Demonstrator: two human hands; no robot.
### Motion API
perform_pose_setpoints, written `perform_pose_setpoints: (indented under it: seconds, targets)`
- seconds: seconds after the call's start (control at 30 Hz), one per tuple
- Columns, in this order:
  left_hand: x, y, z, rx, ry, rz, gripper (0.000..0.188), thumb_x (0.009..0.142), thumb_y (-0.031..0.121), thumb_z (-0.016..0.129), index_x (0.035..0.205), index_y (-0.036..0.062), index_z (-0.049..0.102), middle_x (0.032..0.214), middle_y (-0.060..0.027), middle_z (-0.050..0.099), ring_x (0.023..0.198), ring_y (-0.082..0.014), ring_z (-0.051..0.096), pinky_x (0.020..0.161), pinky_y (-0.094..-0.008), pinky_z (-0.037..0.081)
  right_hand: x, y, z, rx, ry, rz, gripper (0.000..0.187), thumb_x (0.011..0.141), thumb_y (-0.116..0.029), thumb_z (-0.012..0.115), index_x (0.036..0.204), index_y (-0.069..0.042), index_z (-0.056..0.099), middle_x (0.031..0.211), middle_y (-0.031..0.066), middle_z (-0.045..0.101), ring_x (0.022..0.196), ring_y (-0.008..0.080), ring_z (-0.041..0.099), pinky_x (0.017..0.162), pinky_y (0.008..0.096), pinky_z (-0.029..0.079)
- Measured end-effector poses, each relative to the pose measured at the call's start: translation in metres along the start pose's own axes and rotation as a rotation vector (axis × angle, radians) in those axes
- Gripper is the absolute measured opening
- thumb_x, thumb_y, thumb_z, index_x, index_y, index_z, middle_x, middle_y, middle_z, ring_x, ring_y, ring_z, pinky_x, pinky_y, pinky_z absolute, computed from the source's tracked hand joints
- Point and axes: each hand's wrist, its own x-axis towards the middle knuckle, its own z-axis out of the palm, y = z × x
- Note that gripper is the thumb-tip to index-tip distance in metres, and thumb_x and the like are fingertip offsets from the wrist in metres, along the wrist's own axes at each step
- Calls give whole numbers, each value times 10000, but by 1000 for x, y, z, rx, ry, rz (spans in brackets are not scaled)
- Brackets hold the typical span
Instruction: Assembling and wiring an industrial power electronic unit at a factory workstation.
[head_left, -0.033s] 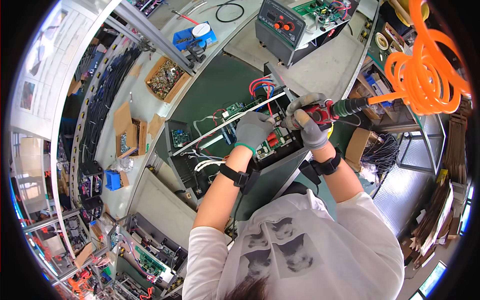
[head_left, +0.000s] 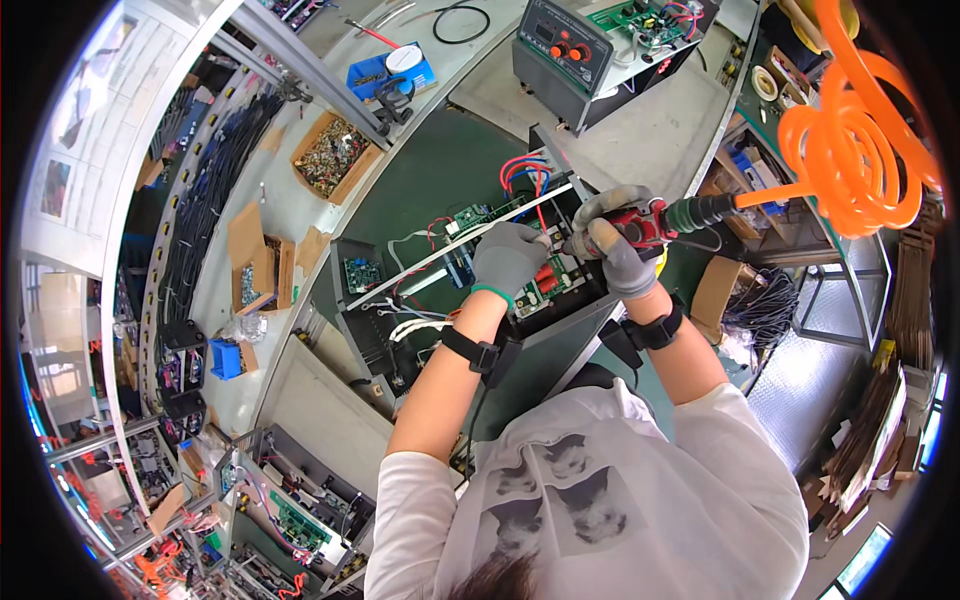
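Both hands wear grey gloves and work over an open metal chassis (head_left: pixel 585 325) full of circuit boards and wiring. My right hand (head_left: pixel 622 245) is wrapped round a red air screwdriver (head_left: pixel 640 228), which lies nearly level with its front end pointing left. A coiled orange air hose (head_left: pixel 835 150) joins its rear end. Inside the chassis, my left hand (head_left: pixel 508 262) has its fingers pressed together by the tool's front end. What they pinch, if anything, is hidden. Red cylindrical parts (head_left: pixel 546 279) on a green board sit just below those fingertips.
A dark power unit (head_left: pixel 565 50) with red knobs stands beyond the chassis. Along the left bench are a carton of small parts (head_left: pixel 332 155), another open carton (head_left: pixel 262 270) and a blue bin (head_left: pixel 227 358). Bundled black cables (head_left: pixel 765 305) lie to the right.
The orange hose coil has swung slightly. Both hands and the air screwdriver keep their places.
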Motion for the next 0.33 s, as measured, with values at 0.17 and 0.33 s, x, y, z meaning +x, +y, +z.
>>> perform_pose_setpoints:
  seconds: [0.17, 0.33]
  targets:
    - [2, 2, 5, 11, 23, -2, 241, 762, 342, 660, 783, 111, 727, 667, -127, 650, 630, -283, 629, 639, -356, 500, 6, -6, 12, -119, -126, 72, 211, 717, 73, 583, 892, -34, 538, 829, 81, 590, 691, 126, 559, 599, 258, 465]
    - [7, 11, 0, 167, -108, -128, 197, 770, 359, 662, 839, 193, 743, 880, -88, 695, 841, -268, 659, 767, -358, 517, 11, -2, 14, -328, -217, 84, 197, 712, 25, 618, 883, -52, 556, 823, 69, 588, 704, 135, 553, 623, 268, 462]
